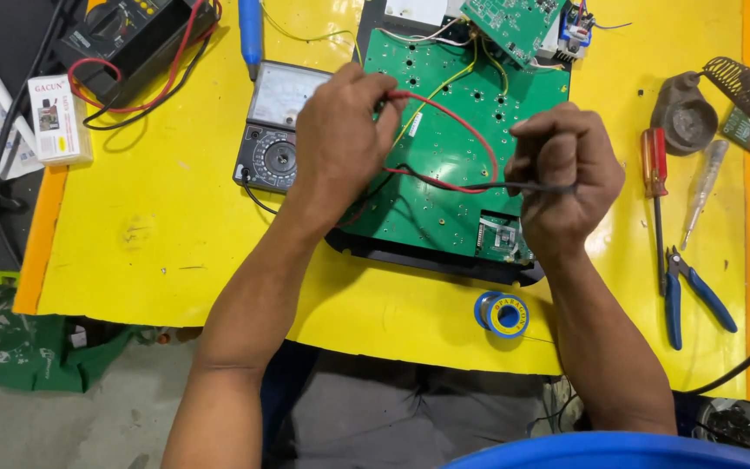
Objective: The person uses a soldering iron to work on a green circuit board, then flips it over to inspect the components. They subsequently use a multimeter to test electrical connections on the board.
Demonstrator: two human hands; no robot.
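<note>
Probes are held over the flat green circuit board [444, 148] lying mid-table: the red lead [457, 122] is pinched in the left hand [340, 139], the thin black probe [540, 187] is clamped in the closed right hand [562, 174]. Tips are best kept steady and pressed squarely on bare solder points. An analogue multimeter [275, 130], a solder spool [503, 314] and blue-handled pliers [687, 291] are laid on the smooth yellow table [149, 234].

Multimeter [278, 128] left of circuit board [444, 139] (pliers [692, 295] right).
</note>
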